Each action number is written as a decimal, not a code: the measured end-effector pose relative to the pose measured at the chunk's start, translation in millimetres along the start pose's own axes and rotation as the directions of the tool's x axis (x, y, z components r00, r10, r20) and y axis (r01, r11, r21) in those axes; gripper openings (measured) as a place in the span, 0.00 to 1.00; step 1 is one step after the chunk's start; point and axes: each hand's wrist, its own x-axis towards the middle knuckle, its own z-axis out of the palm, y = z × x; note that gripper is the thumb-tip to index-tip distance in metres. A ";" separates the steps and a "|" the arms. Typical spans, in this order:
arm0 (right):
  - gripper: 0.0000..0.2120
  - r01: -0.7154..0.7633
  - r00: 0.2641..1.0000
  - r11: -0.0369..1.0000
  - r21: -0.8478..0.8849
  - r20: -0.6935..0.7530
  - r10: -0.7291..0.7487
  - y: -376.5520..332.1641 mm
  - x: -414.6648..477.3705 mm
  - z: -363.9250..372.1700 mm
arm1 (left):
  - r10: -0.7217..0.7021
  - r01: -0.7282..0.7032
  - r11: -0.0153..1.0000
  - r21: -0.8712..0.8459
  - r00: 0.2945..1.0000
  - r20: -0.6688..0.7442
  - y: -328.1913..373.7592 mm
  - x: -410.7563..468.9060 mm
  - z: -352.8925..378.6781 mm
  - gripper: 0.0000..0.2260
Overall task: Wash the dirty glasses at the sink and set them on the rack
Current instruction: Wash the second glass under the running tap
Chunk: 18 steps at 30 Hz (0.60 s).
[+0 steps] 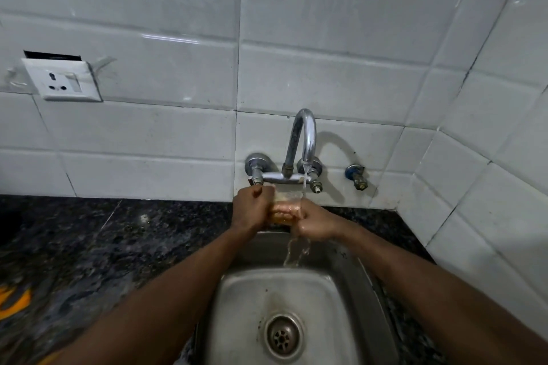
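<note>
A clear glass (284, 204) lies sideways between my two hands, just under the chrome tap (302, 139) above the back of the steel sink (246, 299). My left hand (252, 210) is wrapped around its left end. My right hand (314, 222) grips the right end, where the thin water stream lands. Water runs off my right hand and falls into the basin. Fingers show through the wet glass, so its rim and base are hard to make out. No rack is in view.
A dark speckled granite counter (103, 246) runs left and right of the sink. White tiled walls meet in a corner at the right. A wall socket (63, 80) sits at the left. The drain (283, 335) is near the bottom. Something orange (14, 299) lies at the left edge.
</note>
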 end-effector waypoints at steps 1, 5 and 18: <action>0.28 -0.002 0.999 0.997 -0.077 -0.034 0.000 6.1 2.8 0.2 | -0.046 0.048 0.998 0.047 0.998 -0.036 -0.6 1.8 1.0 0.17; 0.23 0.085 0.990 0.870 -0.485 -0.061 -0.130 24.4 3.0 1.2 | -0.354 0.356 0.934 0.004 0.928 0.112 6.3 4.3 2.1 0.14; 0.14 0.063 0.993 0.750 -0.659 -0.032 -0.111 13.6 2.8 -4.9 | -0.341 0.394 0.905 -0.162 0.898 0.280 7.4 -0.4 -2.1 0.11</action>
